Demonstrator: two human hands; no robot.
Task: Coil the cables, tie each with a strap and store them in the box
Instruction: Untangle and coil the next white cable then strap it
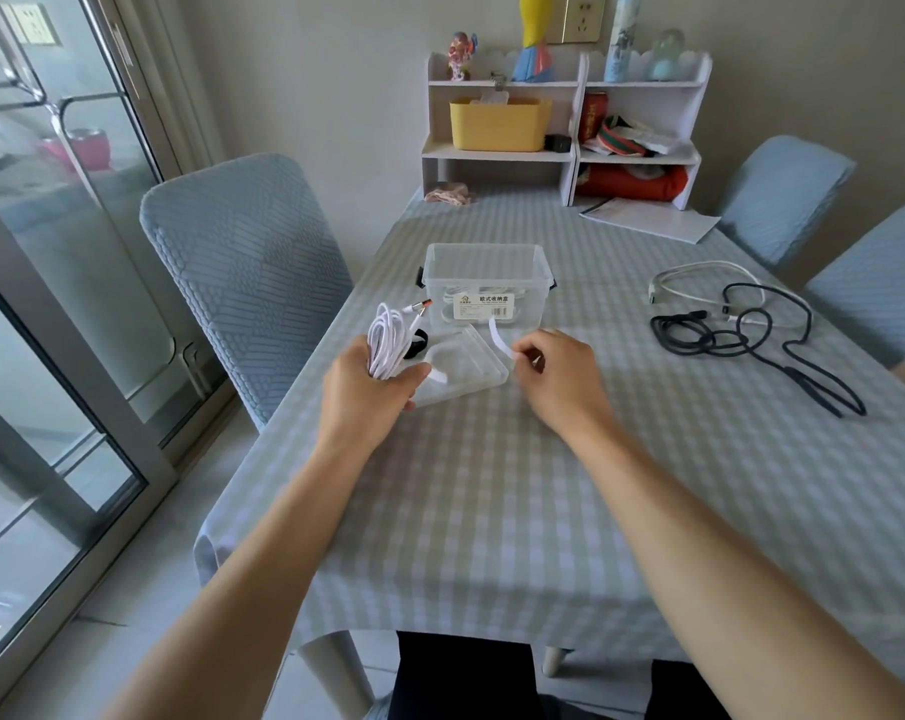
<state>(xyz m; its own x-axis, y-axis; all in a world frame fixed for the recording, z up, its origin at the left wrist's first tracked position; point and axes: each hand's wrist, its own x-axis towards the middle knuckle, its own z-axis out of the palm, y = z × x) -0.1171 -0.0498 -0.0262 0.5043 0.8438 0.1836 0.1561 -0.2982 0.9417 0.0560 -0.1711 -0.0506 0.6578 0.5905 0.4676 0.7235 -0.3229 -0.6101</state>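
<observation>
My left hand (369, 389) grips a coiled white cable (388, 337), its plugs sticking up toward the box. A white strap (496, 335) runs from under my left thumb across to my right hand (554, 376), which pinches its other end. Both hands hover over the clear box lid (471, 371) lying flat on the table. Just behind stands the clear storage box (486, 283), open, with white cable inside. A loose black cable (751, 345) and a loose white cable (710, 283) lie tangled at the right.
A black strap (418, 341) lies left of the lid. A white desk shelf (564, 127) with a yellow bin stands at the table's far edge, papers (647, 218) beside it. Blue-covered chairs (242, 272) flank the checked tablecloth (492, 511); a glass door is at left.
</observation>
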